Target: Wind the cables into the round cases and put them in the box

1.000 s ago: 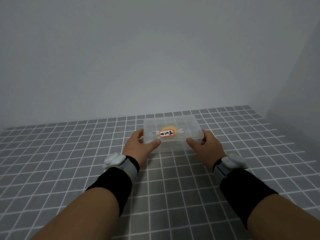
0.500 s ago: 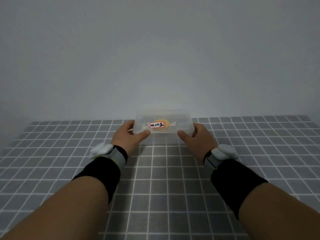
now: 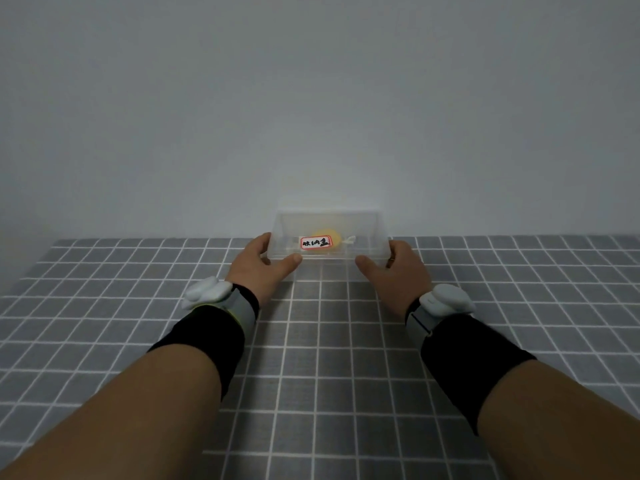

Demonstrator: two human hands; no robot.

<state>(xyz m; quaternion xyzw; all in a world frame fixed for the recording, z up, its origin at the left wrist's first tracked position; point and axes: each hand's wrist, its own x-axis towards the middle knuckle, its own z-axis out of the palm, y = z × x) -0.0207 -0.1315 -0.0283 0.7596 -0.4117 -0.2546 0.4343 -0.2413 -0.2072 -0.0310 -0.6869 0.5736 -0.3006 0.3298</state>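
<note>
A clear plastic box (image 3: 367, 233) with a red-bordered label (image 3: 315, 242) stands at the far edge of the table, against the wall. Inside it I make out a yellow round case (image 3: 325, 234) with a white cable end (image 3: 349, 240) sticking out to the right. My left hand (image 3: 261, 268) grips the box's left end, thumb along the near wall. My right hand (image 3: 394, 271) grips the right end the same way. The lid looks closed.
The table wears a grey cloth with a white grid (image 3: 318, 358). A plain pale wall (image 3: 311, 116) rises right behind the box. Black sleeves and white wrist devices sit on both forearms.
Both hands have pushed the box away from me, from mid-table to the far edge by the wall. The grips stay the same.
</note>
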